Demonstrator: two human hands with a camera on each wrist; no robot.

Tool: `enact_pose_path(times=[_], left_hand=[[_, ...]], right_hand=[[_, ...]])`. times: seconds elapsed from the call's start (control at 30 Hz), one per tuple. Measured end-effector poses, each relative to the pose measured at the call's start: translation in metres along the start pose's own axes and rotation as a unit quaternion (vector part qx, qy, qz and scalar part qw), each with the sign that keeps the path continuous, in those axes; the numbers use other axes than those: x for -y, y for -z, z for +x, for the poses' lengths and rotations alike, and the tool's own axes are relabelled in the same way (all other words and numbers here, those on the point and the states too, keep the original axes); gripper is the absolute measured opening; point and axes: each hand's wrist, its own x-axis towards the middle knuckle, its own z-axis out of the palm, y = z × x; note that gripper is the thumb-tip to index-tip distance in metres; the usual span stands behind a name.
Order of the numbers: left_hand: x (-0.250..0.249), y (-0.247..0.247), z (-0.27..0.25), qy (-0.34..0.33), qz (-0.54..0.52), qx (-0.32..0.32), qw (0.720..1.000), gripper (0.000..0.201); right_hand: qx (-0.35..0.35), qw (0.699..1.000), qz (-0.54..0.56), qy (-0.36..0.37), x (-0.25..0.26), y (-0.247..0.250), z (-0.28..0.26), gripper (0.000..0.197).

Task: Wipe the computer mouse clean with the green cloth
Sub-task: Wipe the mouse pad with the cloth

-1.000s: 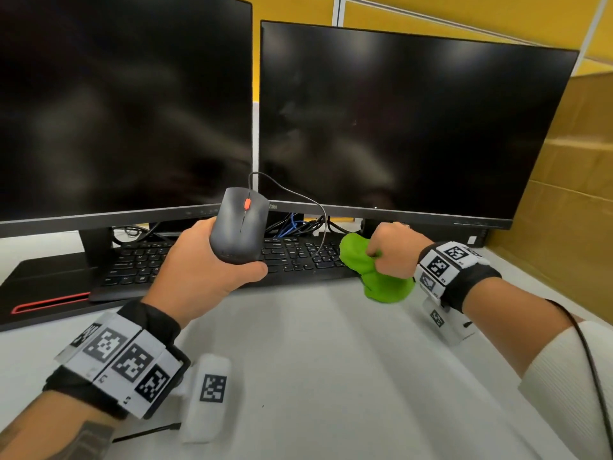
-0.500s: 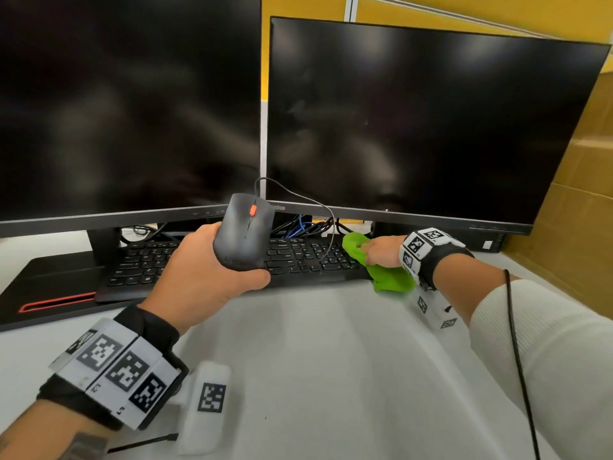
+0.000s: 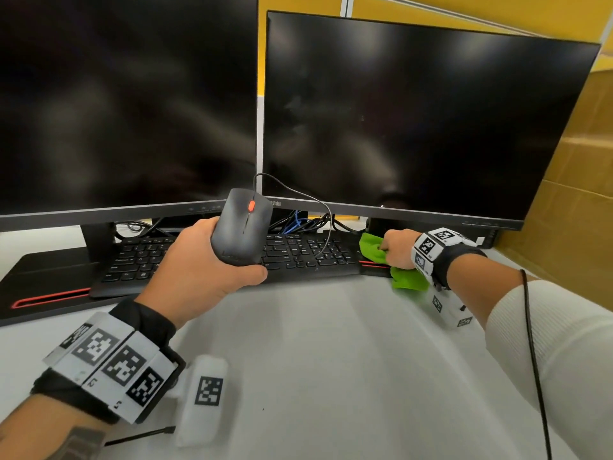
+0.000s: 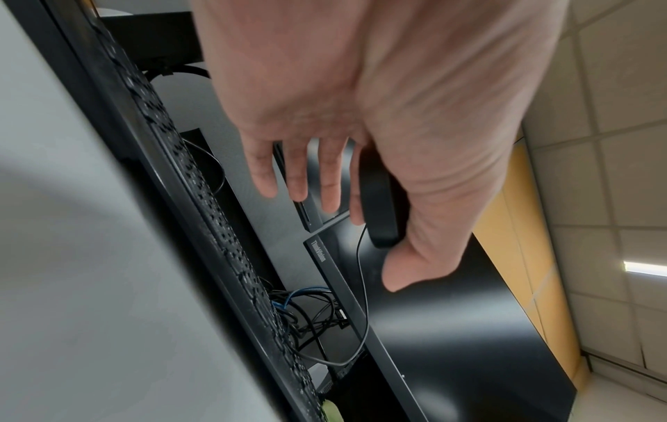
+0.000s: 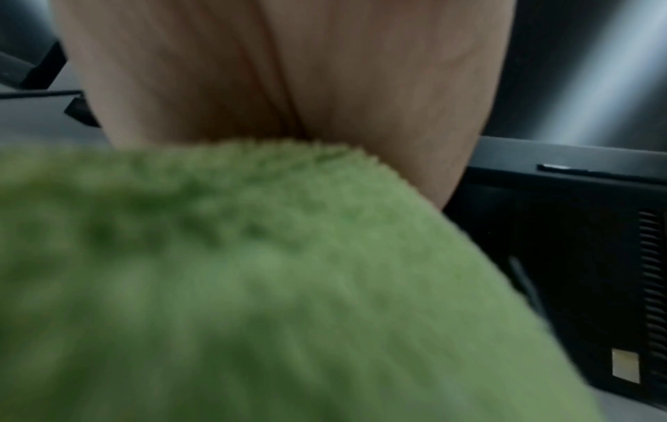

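My left hand (image 3: 212,260) holds a black wired computer mouse (image 3: 242,227) with an orange wheel up in the air above the keyboard, thumb under its near end. In the left wrist view the fingers (image 4: 296,177) curl round the mouse (image 4: 379,200), whose cord hangs down. The green cloth (image 3: 374,249) lies bunched at the right end of the keyboard, and my right hand (image 3: 398,249) grips it low by the desk. The cloth (image 5: 252,285) fills most of the right wrist view, blurred, under my palm (image 5: 288,71).
Two dark monitors (image 3: 414,121) stand close behind. A black keyboard (image 3: 298,254) lies under the mouse, with tangled cables (image 3: 298,220) behind it. A black monitor base with a red stripe (image 3: 43,287) sits left. Cardboard boxes (image 3: 577,194) stand at the right. White desk (image 3: 331,360) lies in front.
My right hand has moved right and down toward the desk with the green cloth, away from the mouse. My left hand has kept the mouse raised in about the same place.
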Motion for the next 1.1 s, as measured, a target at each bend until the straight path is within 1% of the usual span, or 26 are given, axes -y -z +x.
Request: enact_pose_path(times=[0.03,0.07,0.13,0.17,0.27,0.3,0.33,0.4,0.47,0.6,0.67,0.73,0.77,0.83,0.9,1.0,1.1], left_hand=[[0.000,0.000,0.000,0.000,0.000,0.001,1.000,0.046],[0.000,0.000,0.000,-0.001,0.000,0.003,1.000,0.047],[-0.002,0.000,0.000,-0.001,-0.002,0.005,1.000,0.049],[-0.002,-0.001,-0.001,-0.001,-0.001,0.005,1.000,0.049],[0.000,-0.001,0.000,0.000,0.009,0.003,1.000,0.046],[0.001,-0.001,0.000,0.001,0.010,0.002,1.000,0.046],[0.002,-0.001,0.001,0.001,0.010,0.001,1.000,0.046],[0.003,-0.001,0.001,-0.001,0.011,0.003,1.000,0.045],[0.004,-0.001,0.002,-0.002,0.014,0.006,1.000,0.044],[0.005,-0.001,0.003,-0.005,0.013,0.010,1.000,0.044],[0.006,-0.001,0.002,-0.003,0.011,0.012,1.000,0.044],[0.005,-0.001,0.001,-0.003,0.009,0.013,1.000,0.046],[0.004,-0.001,0.000,-0.002,0.007,0.011,1.000,0.050],[0.003,0.000,0.000,0.000,0.006,0.008,1.000,0.056],[0.003,-0.001,0.001,-0.001,0.004,0.009,1.000,0.058],[0.004,-0.003,0.002,-0.003,-0.003,0.016,1.000,0.054],[0.004,-0.002,0.001,-0.006,-0.005,0.018,1.000,0.054]], right_hand=[[0.003,1.000,-0.003,0.004,-0.003,0.003,-0.003,0.051],[0.005,1.000,0.005,0.007,-0.005,0.007,-0.005,0.051],[0.003,0.999,0.045,0.018,-0.009,0.015,-0.010,0.039],[-0.005,0.998,0.053,0.021,-0.010,0.018,-0.012,0.037],[-0.074,0.996,0.046,0.031,-0.005,0.014,-0.011,0.043],[-0.078,0.996,0.038,0.035,0.000,0.009,-0.010,0.046],[-0.068,0.997,0.022,0.043,0.006,0.004,-0.006,0.048],[-0.024,0.998,-0.006,0.059,0.016,-0.002,-0.001,0.052],[-0.005,0.997,-0.010,0.076,0.019,-0.002,0.001,0.052],[0.009,0.992,0.072,0.107,-0.002,-0.002,0.005,0.047],[0.024,0.990,0.085,0.113,-0.011,0.001,0.002,0.046],[0.020,0.993,0.068,0.091,-0.018,0.005,0.001,0.035],[0.002,0.996,0.058,0.069,-0.022,0.007,0.000,0.033],[-0.031,0.999,0.011,0.004,-0.026,0.012,-0.005,0.038],[-0.054,0.998,-0.009,-0.021,-0.028,0.011,-0.006,0.041],[-0.052,0.998,0.001,0.021,-0.016,0.004,0.000,0.046],[-0.024,0.997,0.002,0.077,0.003,-0.001,0.003,0.047]])
